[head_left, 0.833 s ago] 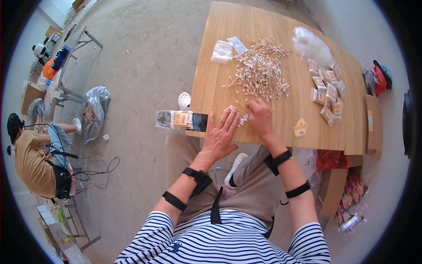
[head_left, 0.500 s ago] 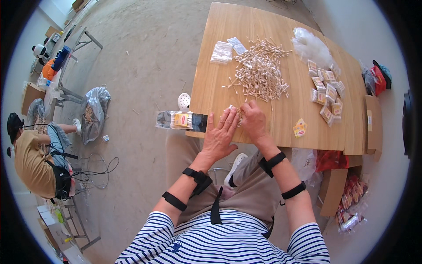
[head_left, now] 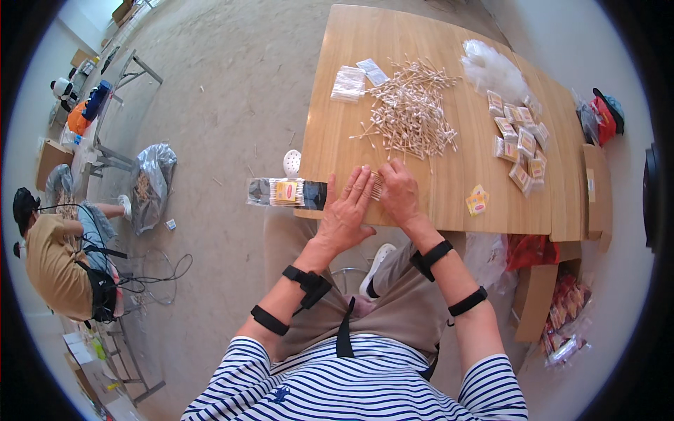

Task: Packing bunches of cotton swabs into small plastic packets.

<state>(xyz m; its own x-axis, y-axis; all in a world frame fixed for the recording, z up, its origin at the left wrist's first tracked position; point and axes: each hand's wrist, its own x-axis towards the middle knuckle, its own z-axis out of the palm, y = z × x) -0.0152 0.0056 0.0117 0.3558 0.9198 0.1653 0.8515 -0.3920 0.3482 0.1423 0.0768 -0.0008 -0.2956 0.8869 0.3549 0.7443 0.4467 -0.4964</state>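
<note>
My left hand point(head_left: 347, 210) lies flat near the table's front edge, its fingers stretched out and pressing on the left side of a small row of cotton swabs point(head_left: 377, 186). My right hand point(head_left: 399, 193) is curled, with its fingertips at the right side of that row; the exact grip is hidden. Left of my left hand, a clear packet of cotton swabs point(head_left: 286, 191) with a yellow-orange card juts past the table edge on a dark strip point(head_left: 315, 196), whose right end goes under the hand. Beyond both hands spreads a heap of loose cotton swabs point(head_left: 414, 112).
Filled swab packets point(head_left: 523, 144) and clear bags point(head_left: 495, 70) lie at the table's right. Yellow cards point(head_left: 477, 201) are closer to me. Flat bags point(head_left: 348, 84) lie at the far left. Across the floor, another person point(head_left: 63, 270) sits beside a grey sack point(head_left: 153, 186).
The whole view has shifted slightly to the left. My hands stay at the row of swabs, the right one a little closer to me.
</note>
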